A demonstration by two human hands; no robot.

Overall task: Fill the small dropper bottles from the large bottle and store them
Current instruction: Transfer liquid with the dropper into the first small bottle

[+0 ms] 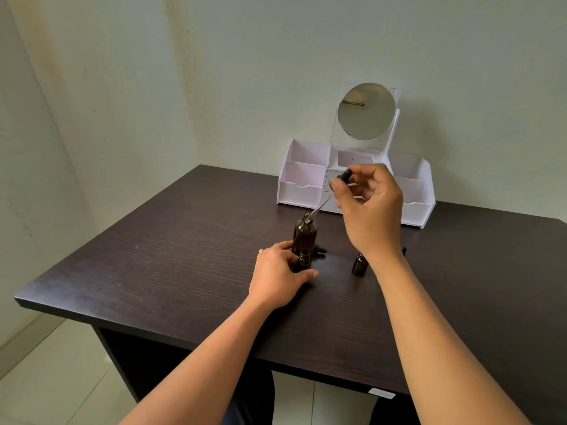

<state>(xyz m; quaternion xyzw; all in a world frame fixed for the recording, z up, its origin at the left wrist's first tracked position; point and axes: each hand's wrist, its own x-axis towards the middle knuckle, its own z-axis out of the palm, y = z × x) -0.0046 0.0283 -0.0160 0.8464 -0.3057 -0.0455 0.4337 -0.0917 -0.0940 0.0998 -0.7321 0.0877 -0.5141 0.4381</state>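
Amber large bottle [304, 236] takes dropper [343, 176] pinched in right grip [368, 204]; left grip [277, 271] clasps small bottle [304, 260].

Dark table [184, 256] holds large bottle [304, 236], small bottles [359, 265], white organizer [302, 191].

Place: most likely a room in a home, with one plain corner in view.
Furniture: dark wood-grain desk [184, 256] standing by the corner.
On the desk: white cosmetic organiser [302, 182] with open compartments and a round mirror [366, 111].
Walls: bare, pale painted wall [153, 87], stained in streaks.
Floor: pale floor tiles [61, 378].
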